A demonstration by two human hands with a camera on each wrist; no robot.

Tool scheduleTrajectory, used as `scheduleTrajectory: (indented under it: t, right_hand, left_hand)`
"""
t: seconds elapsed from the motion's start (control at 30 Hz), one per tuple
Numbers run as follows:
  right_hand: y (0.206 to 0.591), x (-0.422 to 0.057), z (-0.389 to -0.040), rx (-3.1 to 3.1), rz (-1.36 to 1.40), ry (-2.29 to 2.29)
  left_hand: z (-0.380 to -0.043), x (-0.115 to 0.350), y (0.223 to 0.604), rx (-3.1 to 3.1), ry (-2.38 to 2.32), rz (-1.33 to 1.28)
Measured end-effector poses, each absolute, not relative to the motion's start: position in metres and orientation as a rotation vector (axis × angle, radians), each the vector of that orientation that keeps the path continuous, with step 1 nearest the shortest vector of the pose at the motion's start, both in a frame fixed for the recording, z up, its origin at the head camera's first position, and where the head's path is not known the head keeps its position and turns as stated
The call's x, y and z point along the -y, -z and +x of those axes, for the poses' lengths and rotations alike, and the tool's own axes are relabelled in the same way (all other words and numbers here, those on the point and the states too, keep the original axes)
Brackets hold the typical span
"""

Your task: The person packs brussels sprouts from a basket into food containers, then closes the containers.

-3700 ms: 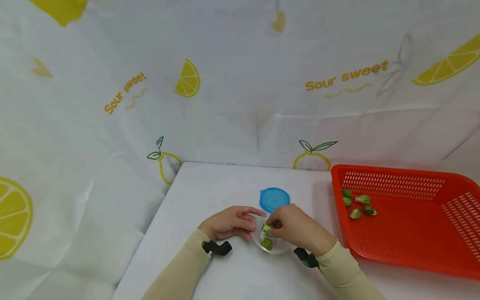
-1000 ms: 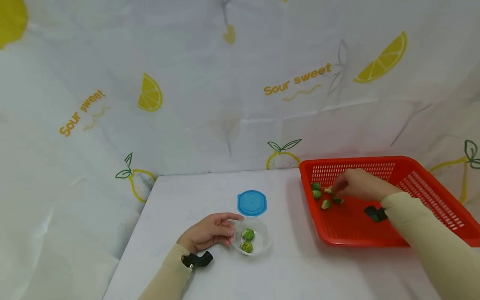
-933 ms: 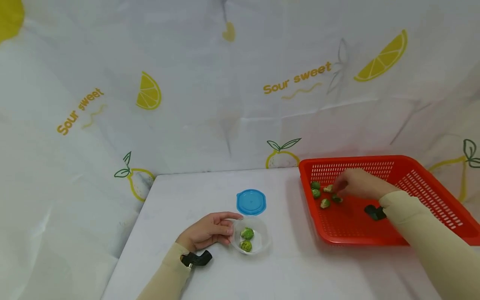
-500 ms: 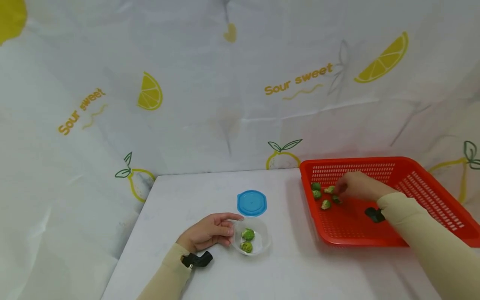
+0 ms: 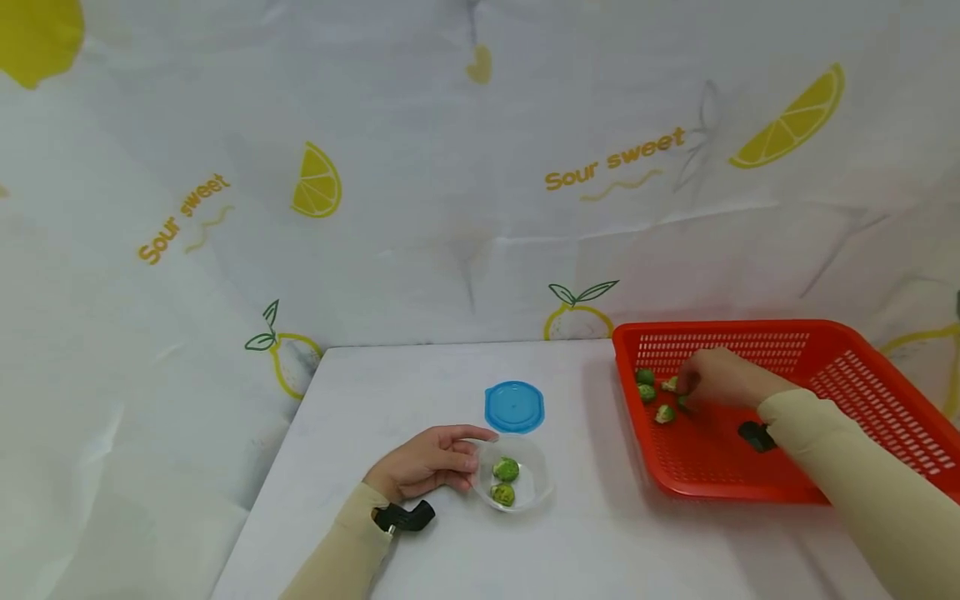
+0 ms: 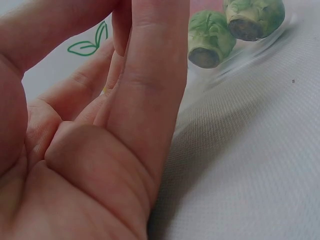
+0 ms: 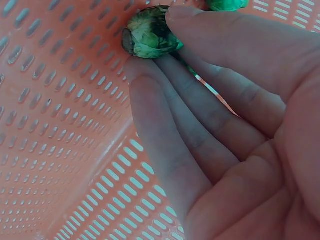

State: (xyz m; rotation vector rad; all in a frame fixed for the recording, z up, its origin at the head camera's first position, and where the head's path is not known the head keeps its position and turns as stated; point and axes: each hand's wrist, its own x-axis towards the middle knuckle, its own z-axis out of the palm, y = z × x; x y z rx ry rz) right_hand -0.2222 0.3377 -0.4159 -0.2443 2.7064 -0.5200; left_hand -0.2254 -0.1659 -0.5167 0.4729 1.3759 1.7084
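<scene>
Where the white counter [image 5: 405, 383] lies well left of the red basket [image 5: 738, 487], one left grip [image 5: 423, 462]: thumb and fingers bent about the side of a clear plastic bowl [image 5: 536, 492].

Bowl: left of the basket, apart from it; round, thin-walled, smooth. Judged very light, a little springy, apt to slide; best steadied at rim and wall.

Brussels sprouts [image 5: 506, 469], two: in the bowl, left of the basket; leaves tight and veined, cut stems flat and dark.

Blue lid [image 5: 514, 407]: left of the basket, apart from its left wall; flat, rounded corners, small tab. Presumably thin, flexible plastic.

Loose sprouts [image 5: 664, 413], four: inside the basket, near its left wall; compact, roundish, green to cream.

Held sprout [image 7: 150, 32]: inside the basket, just right of the loose ones; layered, dark green, blunt brown stem end. Judged light and firm at the core, outer leaves softer and liable to peel, surface faintly slick; best taken across the widest part.

Right grip [image 5: 723, 379]: inside the basket, narrow, pinching that sprout between thumb and fingertips; whether it clears the floor cannot be told.

Basket: moulded plastic, slotted walls, rounded corners; probably stiff.
</scene>
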Motion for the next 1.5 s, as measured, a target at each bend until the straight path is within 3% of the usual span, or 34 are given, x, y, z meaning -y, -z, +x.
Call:
scheduleTrajectory:
  t: [0.93, 1.5]
  right_hand:
    - [0.401, -0.341, -0.209, -2.703, -0.218, 0.579]
    - [0.369, -0.298, -0.176, -2.868, -0.297, 0.646]
  left_hand:
    - [-0.227, 0.164, 0.514, -1.362, -1.707, 0.483]
    - [-0.224, 0.166, 0.516, -1.375, -1.705, 0.456]
